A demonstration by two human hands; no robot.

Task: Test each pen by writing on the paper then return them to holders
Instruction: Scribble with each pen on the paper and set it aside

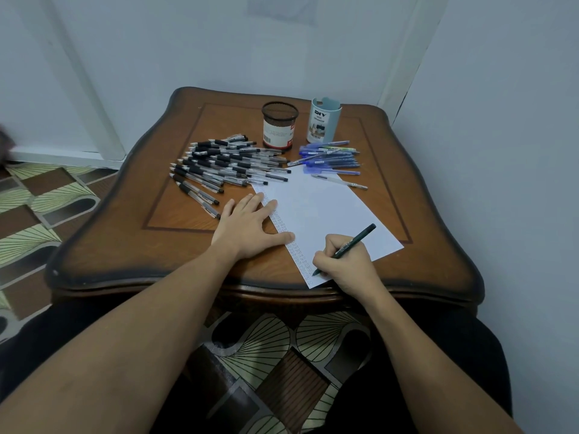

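Observation:
A white sheet of paper [319, 211] lies slanted on the wooden table [131, 220], with a column of small writing down its left edge. My right hand [344, 261] grips a dark green pen [354, 242], its tip touching the paper near the bottom corner. My left hand [247, 223] rests flat with spread fingers on the paper's left edge. Several black pens [219, 164] lie heaped at the left. Several blue pens [329, 156] lie at the right, and one clear pen [340, 181] lies on the paper's top corner. Two holders stand behind: a black mesh cup [279, 125] and a pale blue organizer [324, 120].
The table stands in a corner, with pale walls [501, 120] close behind and to the right. Patterned floor [40, 195] shows to the left and below the near table edge. My dark-clothed knees sit under the near edge.

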